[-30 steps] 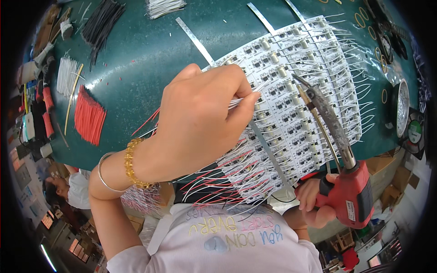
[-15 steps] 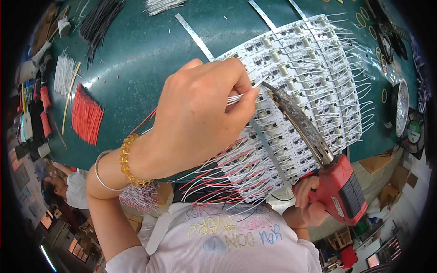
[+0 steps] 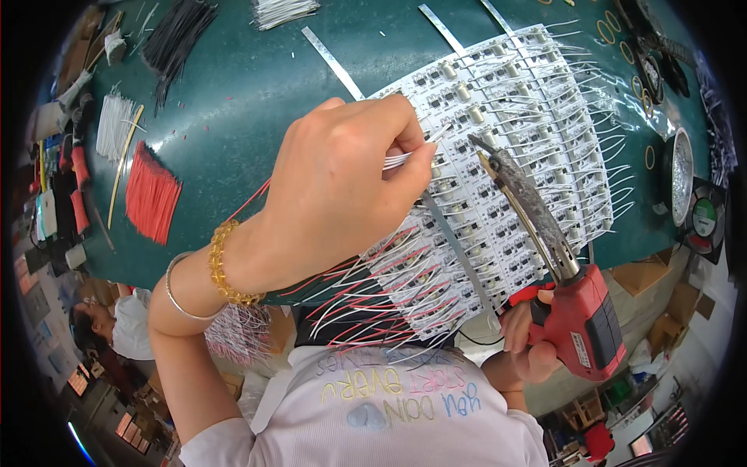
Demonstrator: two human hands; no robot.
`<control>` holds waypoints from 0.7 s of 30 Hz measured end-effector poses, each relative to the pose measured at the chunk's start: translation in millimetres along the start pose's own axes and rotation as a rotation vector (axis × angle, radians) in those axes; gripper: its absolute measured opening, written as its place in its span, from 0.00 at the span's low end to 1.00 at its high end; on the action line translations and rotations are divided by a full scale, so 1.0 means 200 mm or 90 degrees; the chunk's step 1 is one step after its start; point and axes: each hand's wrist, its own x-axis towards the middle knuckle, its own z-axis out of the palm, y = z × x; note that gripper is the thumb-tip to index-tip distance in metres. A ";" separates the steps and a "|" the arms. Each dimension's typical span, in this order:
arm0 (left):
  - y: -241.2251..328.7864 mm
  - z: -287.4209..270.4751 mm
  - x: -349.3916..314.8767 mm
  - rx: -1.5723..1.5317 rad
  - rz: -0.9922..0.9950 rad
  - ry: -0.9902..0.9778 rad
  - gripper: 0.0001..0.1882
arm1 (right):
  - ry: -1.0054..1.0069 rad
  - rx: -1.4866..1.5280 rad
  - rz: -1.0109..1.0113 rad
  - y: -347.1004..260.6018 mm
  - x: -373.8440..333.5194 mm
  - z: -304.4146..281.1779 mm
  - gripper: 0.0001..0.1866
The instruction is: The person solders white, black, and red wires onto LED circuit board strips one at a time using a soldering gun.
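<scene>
On a green worktable (image 3: 257, 101), a white panel of small circuit boards (image 3: 513, 163) lay at centre, the left hand (image 3: 342, 187) above its near-left part pinching thin white wires (image 3: 408, 158), the right hand (image 3: 529, 338) below it gripping a red soldering gun (image 3: 580, 319).

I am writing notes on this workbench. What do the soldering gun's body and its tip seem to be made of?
The soldering gun body looks like red moulded plastic, smooth and slightly glossy. Its tip seems metal: a dull grey, crusted shaft with a brassy strip along it. The right hand grips the body.
</scene>
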 end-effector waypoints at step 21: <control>0.08 0.01 -0.07 0.037 -0.048 -0.048 0.06 | 0.058 0.099 0.051 -0.06 -0.05 -0.03 0.37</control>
